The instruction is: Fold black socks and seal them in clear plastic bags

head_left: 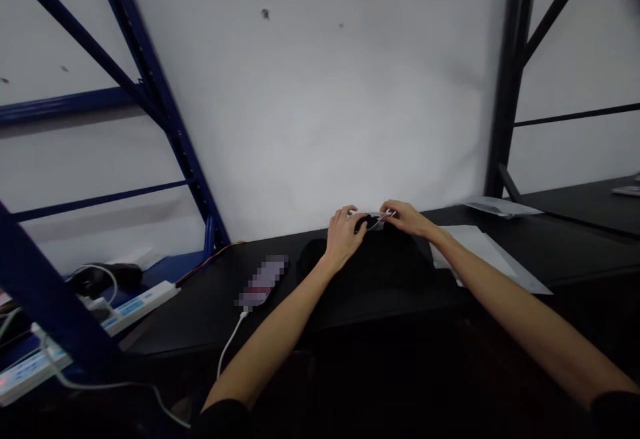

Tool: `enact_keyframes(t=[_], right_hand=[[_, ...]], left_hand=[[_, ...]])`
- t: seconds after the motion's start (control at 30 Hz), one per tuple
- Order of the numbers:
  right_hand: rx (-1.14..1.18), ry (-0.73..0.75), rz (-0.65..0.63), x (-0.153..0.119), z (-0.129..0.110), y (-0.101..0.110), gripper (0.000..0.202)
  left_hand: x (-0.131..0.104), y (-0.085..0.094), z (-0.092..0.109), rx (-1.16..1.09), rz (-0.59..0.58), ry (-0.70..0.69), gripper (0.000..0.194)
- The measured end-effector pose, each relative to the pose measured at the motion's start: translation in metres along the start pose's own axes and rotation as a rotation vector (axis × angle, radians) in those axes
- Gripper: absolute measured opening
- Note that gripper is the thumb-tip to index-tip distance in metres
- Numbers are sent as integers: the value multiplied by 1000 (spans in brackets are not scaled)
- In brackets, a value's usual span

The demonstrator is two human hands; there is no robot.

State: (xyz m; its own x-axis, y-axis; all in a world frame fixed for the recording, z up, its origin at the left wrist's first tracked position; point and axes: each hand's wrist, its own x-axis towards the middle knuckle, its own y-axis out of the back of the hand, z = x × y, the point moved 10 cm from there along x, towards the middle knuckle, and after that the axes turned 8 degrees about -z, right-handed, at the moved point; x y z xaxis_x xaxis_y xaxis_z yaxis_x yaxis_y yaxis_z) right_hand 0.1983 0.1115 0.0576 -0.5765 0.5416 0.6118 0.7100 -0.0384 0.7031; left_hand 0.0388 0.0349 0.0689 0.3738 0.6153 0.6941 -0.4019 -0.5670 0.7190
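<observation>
A black, soft-looking item lies on the black table, its outline hard to tell from the surface. At its far edge my left hand rests with fingers bent, around a small black piece and something thin and white. Just to the right, my right hand pinches a thin white strip that stretches between the two hands. What exactly sits under my left fingers is too small to make out.
A phone with a white cable lies left of my left forearm. White sheets or flat bags lie to the right, with another behind. White power strips are at the left by a blue rack post. A wall stands behind.
</observation>
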Motion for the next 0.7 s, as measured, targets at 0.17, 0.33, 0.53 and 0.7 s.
enact_keyframes(t=[0.17,0.33,0.53,0.7], right_hand=[[16,16,20,0,-12,2,17],[30,16,47,-1,-16,5,15],[54,33,17,-1,-31,-2,11],[30,35,-12,0,-34,-7,13]], left_hand=[[0,-7,-1,-22,-59,39,47],[-1,-16,-7,-5,-99,64,63],[-4,-29,-29,86,-136,122,51],[-2,-27,-38,74,-158,149,25]])
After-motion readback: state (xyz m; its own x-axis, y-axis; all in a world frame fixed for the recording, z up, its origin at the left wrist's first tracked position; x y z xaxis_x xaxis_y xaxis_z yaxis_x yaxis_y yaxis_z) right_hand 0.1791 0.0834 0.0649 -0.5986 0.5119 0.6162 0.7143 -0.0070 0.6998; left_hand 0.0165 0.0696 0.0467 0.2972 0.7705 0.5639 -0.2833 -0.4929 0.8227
